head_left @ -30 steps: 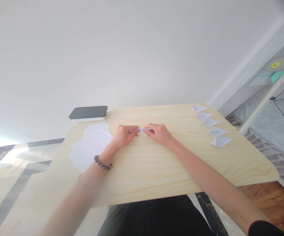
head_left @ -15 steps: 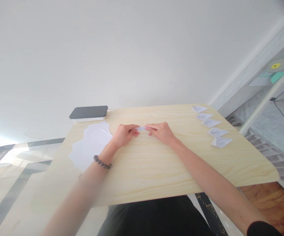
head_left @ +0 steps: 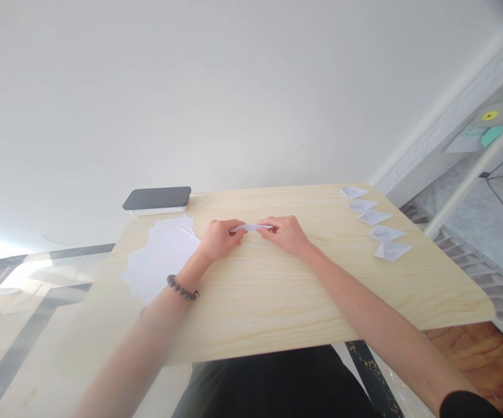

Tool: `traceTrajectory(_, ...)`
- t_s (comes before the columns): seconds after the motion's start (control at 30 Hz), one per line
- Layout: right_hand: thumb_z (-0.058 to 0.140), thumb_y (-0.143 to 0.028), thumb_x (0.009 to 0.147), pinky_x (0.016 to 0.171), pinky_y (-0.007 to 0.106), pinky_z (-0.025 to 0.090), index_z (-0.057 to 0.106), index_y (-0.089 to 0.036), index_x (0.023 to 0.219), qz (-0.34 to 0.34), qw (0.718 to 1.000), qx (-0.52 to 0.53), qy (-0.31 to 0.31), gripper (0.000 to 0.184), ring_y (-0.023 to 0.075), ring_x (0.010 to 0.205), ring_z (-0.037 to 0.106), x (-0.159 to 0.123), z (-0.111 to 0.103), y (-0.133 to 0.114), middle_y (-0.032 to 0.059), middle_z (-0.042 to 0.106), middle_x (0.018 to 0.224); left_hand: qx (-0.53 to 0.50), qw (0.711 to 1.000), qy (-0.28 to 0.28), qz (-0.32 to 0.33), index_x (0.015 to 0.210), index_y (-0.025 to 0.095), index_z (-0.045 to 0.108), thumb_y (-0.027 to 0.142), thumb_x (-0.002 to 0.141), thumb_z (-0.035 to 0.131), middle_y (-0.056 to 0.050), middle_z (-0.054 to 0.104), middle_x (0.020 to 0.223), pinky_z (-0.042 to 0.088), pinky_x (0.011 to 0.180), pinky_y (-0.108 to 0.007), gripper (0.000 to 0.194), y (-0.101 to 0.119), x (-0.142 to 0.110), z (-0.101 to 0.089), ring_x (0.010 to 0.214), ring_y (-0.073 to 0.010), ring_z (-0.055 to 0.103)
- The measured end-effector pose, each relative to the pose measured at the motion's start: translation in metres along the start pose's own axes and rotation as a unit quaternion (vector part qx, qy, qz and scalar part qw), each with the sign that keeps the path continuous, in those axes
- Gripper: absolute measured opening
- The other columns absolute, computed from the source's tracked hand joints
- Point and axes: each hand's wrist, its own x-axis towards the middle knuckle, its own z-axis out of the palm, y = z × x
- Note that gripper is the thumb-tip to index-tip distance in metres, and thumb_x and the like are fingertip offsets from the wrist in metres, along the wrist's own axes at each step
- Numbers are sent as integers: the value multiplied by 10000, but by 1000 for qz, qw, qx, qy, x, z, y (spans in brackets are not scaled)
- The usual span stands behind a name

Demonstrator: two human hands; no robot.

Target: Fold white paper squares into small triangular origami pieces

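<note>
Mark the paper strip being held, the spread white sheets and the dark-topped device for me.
Paper strip (head_left: pixel 252 227): head view, on its exposed middle.
White sheets (head_left: pixel 162 255): head view, on their upper surface.
Dark-topped device (head_left: pixel 157 199): head view, on its dark top.

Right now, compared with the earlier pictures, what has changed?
Only a slight change: the bare right hand has shifted its fingers on the small folded white paper. The bare left hand still holds the other end. Neither hand visibly lets go. The fanned white paper sheets, five folded white paper pieces and dark-topped rectangular device stayed put.
</note>
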Motion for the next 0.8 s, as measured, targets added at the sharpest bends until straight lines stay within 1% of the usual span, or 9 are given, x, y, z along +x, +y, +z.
traceTrajectory(0.07, 528, -303, 768, 551, 193, 412, 673, -185, 819, 2, 1000, 3, 6, 194, 90, 536, 561, 1, 1, -1, 1, 668, 686, -1, 1000, 5, -11, 837, 194, 666, 333, 767, 454, 37, 597, 469, 414, 545, -184, 263, 1, 1, 0, 466, -101, 547)
traceTrajectory(0.13, 527, -315, 770, 550, 195, 417, 672, -185, 826, 13, 1000, 11, 3, 203, 97, 532, 564, 2, 2, 0, 1, 658, 646, -16, 1000, -3, -23, 862, 199, 663, 362, 780, 443, 39, 584, 440, 418, 534, -191, 285, -1, 1, 0, 438, -104, 539)
traceTrajectory(0.2, 527, -331, 772, 550, 200, 423, 671, -189, 839, 25, 999, 19, -6, 213, 104, 534, 569, 1, 2, 3, -3, 646, 605, -43, 999, -19, -28, 927, 198, 651, 397, 787, 437, 27, 616, 484, 420, 514, -198, 324, -5, 0, 1, 429, -106, 531)
traceTrajectory(0.27, 527, -344, 773, 542, 201, 421, 673, -193, 848, 33, 999, 26, -11, 223, 106, 535, 570, 1, 1, 6, -3, 645, 603, -73, 996, -49, -23, 1004, 188, 625, 413, 791, 434, 8, 652, 560, 416, 490, -200, 364, -9, 0, 0, 434, -105, 528)
traceTrajectory(0.37, 528, -348, 773, 523, 199, 410, 677, -197, 852, 36, 999, 32, -11, 226, 99, 518, 557, 0, 0, 8, -4, 646, 607, -85, 993, -78, -7, 1003, 174, 622, 400, 806, 413, -5, 662, 592, 412, 487, -198, 365, -11, 0, -1, 446, -104, 529)
traceTrajectory(0.5, 542, -335, 763, 515, 195, 410, 677, -200, 850, 41, 998, 36, -17, 210, 93, 492, 546, 0, 0, 5, -14, 626, 557, -30, 999, -43, 2, 885, 191, 653, 378, 814, 400, 23, 591, 442, 401, 508, -198, 322, -7, 0, -4, 441, -111, 519)
traceTrajectory(0.57, 548, -327, 757, 531, 194, 422, 676, -197, 843, 47, 998, 43, -15, 201, 95, 504, 563, 0, 0, 5, -14, 627, 564, -11, 1000, -28, 1, 876, 199, 654, 373, 813, 394, 32, 559, 403, 395, 510, -199, 319, -4, 0, -3, 435, -113, 514)
traceTrajectory(0.67, 552, -317, 750, 553, 199, 436, 673, -189, 845, 54, 997, 49, -10, 200, 104, 533, 581, 0, 0, 7, -9, 632, 578, -13, 1000, -26, 2, 904, 203, 648, 363, 802, 404, 30, 581, 459, 395, 518, -195, 309, -2, -1, -2, 464, -110, 532)
traceTrajectory(0.8, 557, -310, 737, 554, 208, 435, 674, -187, 853, 40, 998, 38, -15, 205, 110, 553, 574, -1, 0, 9, 0, 647, 616, -12, 1000, -25, 4, 900, 201, 652, 336, 756, 456, 25, 600, 526, 403, 531, -189, 278, -3, -2, 1, 521, -113, 555)
